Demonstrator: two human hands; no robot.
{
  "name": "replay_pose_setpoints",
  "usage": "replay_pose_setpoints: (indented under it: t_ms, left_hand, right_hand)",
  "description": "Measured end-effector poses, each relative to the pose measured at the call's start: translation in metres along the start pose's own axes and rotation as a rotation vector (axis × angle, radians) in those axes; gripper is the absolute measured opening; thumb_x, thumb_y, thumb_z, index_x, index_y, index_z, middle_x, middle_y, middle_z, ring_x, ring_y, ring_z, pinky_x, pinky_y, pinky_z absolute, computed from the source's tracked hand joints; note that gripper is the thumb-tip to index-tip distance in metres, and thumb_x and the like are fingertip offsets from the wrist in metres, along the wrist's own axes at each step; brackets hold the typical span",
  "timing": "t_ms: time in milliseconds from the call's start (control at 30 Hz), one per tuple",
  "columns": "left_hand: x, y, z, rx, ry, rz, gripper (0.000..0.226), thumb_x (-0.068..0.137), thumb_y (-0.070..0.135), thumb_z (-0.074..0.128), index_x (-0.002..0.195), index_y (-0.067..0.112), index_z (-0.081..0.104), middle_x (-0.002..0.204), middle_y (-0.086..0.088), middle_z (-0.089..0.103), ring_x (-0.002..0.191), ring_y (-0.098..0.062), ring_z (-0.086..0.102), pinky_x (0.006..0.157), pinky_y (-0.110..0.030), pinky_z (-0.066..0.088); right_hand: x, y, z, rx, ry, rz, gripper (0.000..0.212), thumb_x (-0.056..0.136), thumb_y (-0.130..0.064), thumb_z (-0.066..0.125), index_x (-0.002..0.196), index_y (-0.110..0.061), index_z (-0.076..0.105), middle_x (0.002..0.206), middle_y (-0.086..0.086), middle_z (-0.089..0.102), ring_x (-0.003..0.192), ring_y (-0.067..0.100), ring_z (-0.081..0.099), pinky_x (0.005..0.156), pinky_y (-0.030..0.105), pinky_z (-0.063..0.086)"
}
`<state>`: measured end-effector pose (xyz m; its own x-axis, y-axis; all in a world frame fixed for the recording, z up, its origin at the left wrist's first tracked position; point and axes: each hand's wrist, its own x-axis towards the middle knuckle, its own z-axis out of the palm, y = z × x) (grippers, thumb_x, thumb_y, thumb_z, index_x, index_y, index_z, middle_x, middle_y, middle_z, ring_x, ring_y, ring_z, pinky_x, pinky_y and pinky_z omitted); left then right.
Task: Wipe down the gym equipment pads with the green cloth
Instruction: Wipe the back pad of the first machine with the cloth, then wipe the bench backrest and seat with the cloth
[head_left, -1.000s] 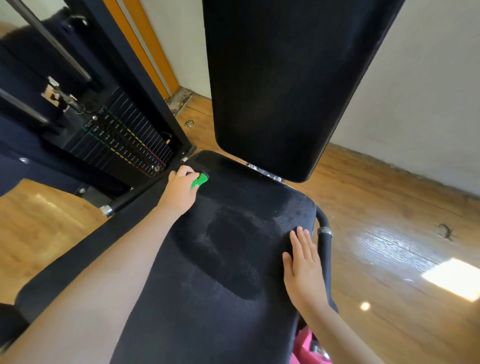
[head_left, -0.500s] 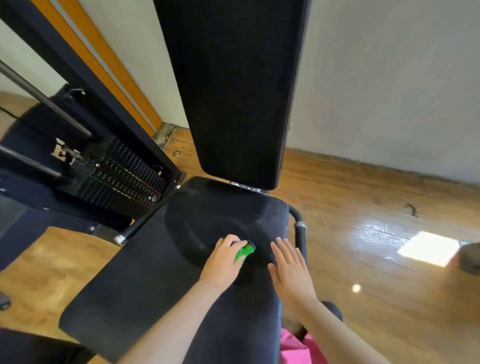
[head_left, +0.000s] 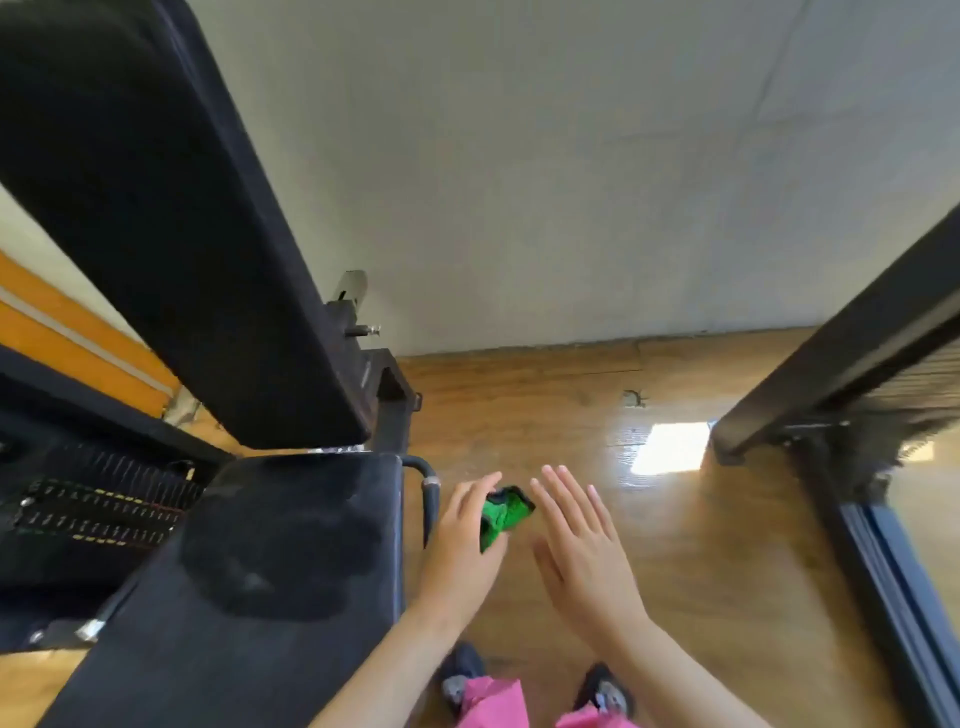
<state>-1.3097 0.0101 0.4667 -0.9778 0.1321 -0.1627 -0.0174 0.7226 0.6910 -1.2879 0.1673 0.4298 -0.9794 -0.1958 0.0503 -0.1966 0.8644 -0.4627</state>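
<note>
Gym room: padded machine seat (head_left: 270, 561), upright back pad (head_left: 171, 218), weight stack (head_left: 98, 512), wood floor (head_left: 675, 545).

Open floor (head_left: 649, 545) betw. seat pad (head_left: 270, 561) & R frame (head_left: 841, 364).

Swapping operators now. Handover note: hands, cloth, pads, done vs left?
Left hand: closed on the bunched green cloth, off the seat, over the floor.
Right hand: open, empty, beside the cloth.
Seat pad: darker damp patch across its middle, so apparently wiped.
Back pad: upright behind the seat, no damp marks visible; likely left to do.
Neither hand touches the equipment.
</note>
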Motion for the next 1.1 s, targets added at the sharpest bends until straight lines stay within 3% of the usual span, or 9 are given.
replay_pose_setpoints:
  t_ms: [200, 333, 433, 533, 633, 733, 867, 1000, 1100]
  left_hand:
    - [0.007, 0.095, 0.076, 0.014, -0.199, 0.229, 0.065, 0.08, 0.006, 0.07, 0.134, 0.031, 0.045, 0.122, 0.015, 0.048, 0.118, -0.001, 0.042, 0.1, -0.01, 0.031]
    - [0.01, 0.143, 0.112, 0.02, -0.326, 0.41, 0.065, 0.077, 0.002, 0.072, 0.131, 0.03, 0.048, 0.117, 0.015, 0.049, 0.115, -0.002, 0.045, 0.099, -0.019, 0.042]
    - [0.011, 0.175, 0.135, 0.018, -0.41, 0.547, 0.067, 0.077, 0.003, 0.072, 0.125, 0.04, 0.046, 0.112, 0.018, 0.05, 0.11, -0.002, 0.048, 0.09, -0.016, 0.046]
    - [0.015, 0.201, 0.158, 0.016, -0.514, 0.653, 0.065, 0.077, 0.008, 0.075, 0.125, 0.042, 0.046, 0.112, 0.019, 0.05, 0.109, -0.002, 0.051, 0.087, -0.01, 0.044]
    - [0.024, 0.22, 0.175, 0.023, -0.597, 0.789, 0.067, 0.072, 0.012, 0.08, 0.126, 0.036, 0.048, 0.113, 0.019, 0.052, 0.106, -0.003, 0.054, 0.087, -0.022, 0.051]
    - [0.037, 0.239, 0.178, 0.001, -0.654, 0.87, 0.066, 0.072, 0.011, 0.08, 0.127, 0.031, 0.049, 0.117, 0.017, 0.052, 0.107, 0.002, 0.052, 0.086, -0.02, 0.051]
    - [0.061, 0.265, 0.176, -0.063, -0.694, 0.92, 0.061, 0.073, 0.007, 0.081, 0.125, 0.022, 0.053, 0.115, 0.009, 0.055, 0.107, 0.006, 0.05, 0.084, -0.008, 0.045]
    - [0.064, 0.285, 0.17, -0.107, -0.76, 0.985, 0.052, 0.072, 0.002, 0.08, 0.114, 0.022, 0.059, 0.108, 0.009, 0.058, 0.106, 0.009, 0.049, 0.079, -0.002, 0.041]
    - [0.056, 0.295, 0.172, -0.179, -0.917, 0.915, 0.055, 0.078, 0.001, 0.072, 0.105, 0.045, 0.054, 0.108, 0.016, 0.06, 0.102, 0.005, 0.055, 0.078, -0.007, 0.045]
  right_hand:
    - [-0.079, 0.07, -0.065, -0.013, 0.097, 0.3, 0.052, 0.094, -0.033, 0.038, 0.143, -0.016, 0.039, 0.151, -0.001, 0.036, 0.144, 0.013, 0.021, 0.114, 0.037, 0.017]
    - [-0.123, 0.096, -0.093, -0.034, 0.198, 0.574, 0.054, 0.095, -0.038, 0.034, 0.146, -0.019, 0.032, 0.153, -0.003, 0.031, 0.145, 0.009, 0.014, 0.115, 0.033, 0.013]
    - [-0.148, 0.101, -0.106, 0.016, 0.301, 0.714, 0.055, 0.094, -0.04, 0.033, 0.146, -0.022, 0.027, 0.152, -0.005, 0.033, 0.143, 0.005, 0.015, 0.115, 0.027, 0.016]
    - [-0.165, 0.093, -0.121, 0.093, 0.425, 0.823, 0.052, 0.097, -0.038, 0.04, 0.146, -0.027, 0.027, 0.144, -0.014, 0.036, 0.132, -0.009, 0.022, 0.11, 0.01, 0.021]
    - [-0.163, 0.085, -0.132, 0.31, 0.598, 0.973, 0.049, 0.099, -0.032, 0.041, 0.145, -0.03, 0.026, 0.132, -0.022, 0.033, 0.116, -0.025, 0.024, 0.09, -0.007, 0.02]
    - [-0.147, 0.086, -0.139, 0.392, 0.808, 1.182, 0.045, 0.099, -0.034, 0.042, 0.142, -0.028, 0.035, 0.125, -0.02, 0.039, 0.104, -0.017, 0.043, 0.076, -0.004, 0.034]
    - [-0.119, 0.094, -0.15, 0.503, 0.977, 1.3, 0.043, 0.098, -0.041, 0.041, 0.139, -0.031, 0.04, 0.109, -0.014, 0.054, 0.094, -0.002, 0.051, 0.072, 0.005, 0.041]
    - [-0.09, 0.1, -0.163, 0.679, 1.105, 1.268, 0.051, 0.095, -0.049, 0.042, 0.143, -0.034, 0.033, 0.132, -0.016, 0.05, 0.121, -0.001, 0.046, 0.101, 0.023, 0.043]
    - [-0.082, 0.108, -0.177, 0.828, 1.301, 1.228, 0.053, 0.094, -0.048, 0.045, 0.143, -0.031, 0.034, 0.133, -0.016, 0.049, 0.122, -0.002, 0.046, 0.102, 0.022, 0.041]
